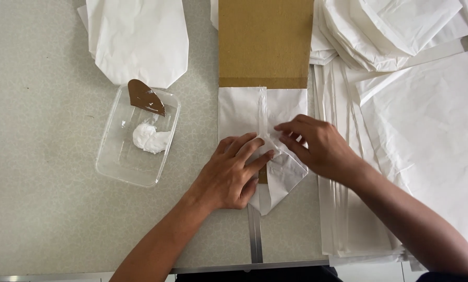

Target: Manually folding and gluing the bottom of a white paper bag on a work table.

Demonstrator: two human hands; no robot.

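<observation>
Hands pressing a folded paper bag

Paper bag (255, 112), white and half-made, lies flat on the grey table (41, 198) with a brown cardboard sheet (265, 42) slid inside it and sticking out at the far end. Both hands rest on its near end, where the paper is folded into a point. The left hand (229, 175) lies palm down, fingers stretched and flat on the fold, its grip released and pressing rather than clasping. The right hand (315, 146) sits just beside it on the other side of the centre seam, fingertips bent down onto the paper; whether it pinches a flap or only presses cannot be told.

To the left of the left hand, near but apart, stands a clear plastic tray (114, 162) holding a lump of white paste (149, 138) and a brown scraper (146, 98) leaning on its far rim. Beyond the tray lies a pile of finished bags (137, 36). To the right of the right hand, flat white paper sheets (427, 130) are stacked, with more folded bags (390, 26) beyond them.
</observation>
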